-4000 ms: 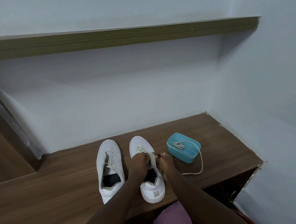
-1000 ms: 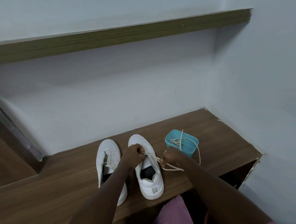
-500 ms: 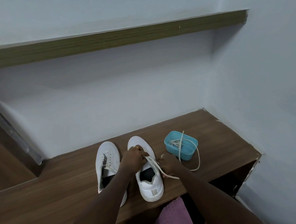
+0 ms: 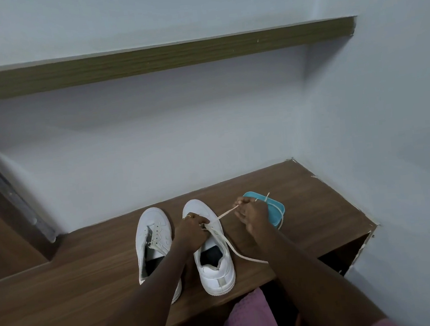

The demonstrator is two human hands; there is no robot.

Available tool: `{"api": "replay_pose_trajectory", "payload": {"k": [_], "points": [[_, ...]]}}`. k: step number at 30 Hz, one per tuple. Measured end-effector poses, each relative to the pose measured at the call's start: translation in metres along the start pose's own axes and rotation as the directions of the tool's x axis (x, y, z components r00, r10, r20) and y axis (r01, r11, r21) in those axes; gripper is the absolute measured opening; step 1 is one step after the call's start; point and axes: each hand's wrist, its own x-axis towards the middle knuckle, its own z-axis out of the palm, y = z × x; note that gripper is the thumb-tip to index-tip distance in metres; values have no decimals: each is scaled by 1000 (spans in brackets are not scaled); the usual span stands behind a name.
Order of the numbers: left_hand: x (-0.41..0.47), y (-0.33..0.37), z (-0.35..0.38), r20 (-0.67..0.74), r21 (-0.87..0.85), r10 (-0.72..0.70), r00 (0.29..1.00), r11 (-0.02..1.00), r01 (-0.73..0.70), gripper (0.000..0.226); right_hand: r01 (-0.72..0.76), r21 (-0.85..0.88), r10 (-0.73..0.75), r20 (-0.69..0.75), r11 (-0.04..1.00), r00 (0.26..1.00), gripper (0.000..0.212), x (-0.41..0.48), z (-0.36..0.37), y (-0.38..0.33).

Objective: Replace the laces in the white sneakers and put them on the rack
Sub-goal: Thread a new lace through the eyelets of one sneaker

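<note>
**Hands at the lace-threading step.** The left hand (image 4: 191, 230) is curled over the eyelet rows of the right sneaker (image 4: 216, 270), gripping the upper where the lace (image 4: 225, 212) comes out. The right hand (image 4: 250, 213), raised just right of the shoe, pinches the lace between fingertips and draws it taut, up and to the right.

**Scene, left to right.**
- The left sneaker (image 4: 153, 226) stands on the desk (image 4: 88, 275) with its eyelets bare and its tongue loose.
- The right sneaker stands just beside it, toe to the far wall. It is laced only at the far rows, as far as can be seen.
- The lace's other run trails from the shoe across the desk toward the near right edge.
- A teal box (image 4: 276, 209) sits behind the right hand, with a strand hanging over its rim. Whether that strand belongs to the same lace cannot be told.
- A shelf (image 4: 146, 61) runs along the far wall above.

**Stage.** This looks like early work: one shoe is part-laced, the other not begun, and neither is on a rack.

**Doing the step well.**
- Hold the shoe down firmly, so that the pull tightens the crossing rather than dragging the shoe.
- Pull in line with the eyelet until the slack is gone.
- Keep the lace flat, not twisted.
- Check that both runs come out about equal before the next row.
- Keep the trailing run clear of the desk edge, where it could snag or drop.
</note>
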Motion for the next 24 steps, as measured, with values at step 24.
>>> {"api": "replay_pose_trajectory", "payload": {"k": [24], "points": [[30,36,0,45,-302,-120,992,945,128,19,178,-785,-145,113,593,983,34,-10,-2,-24]]}}
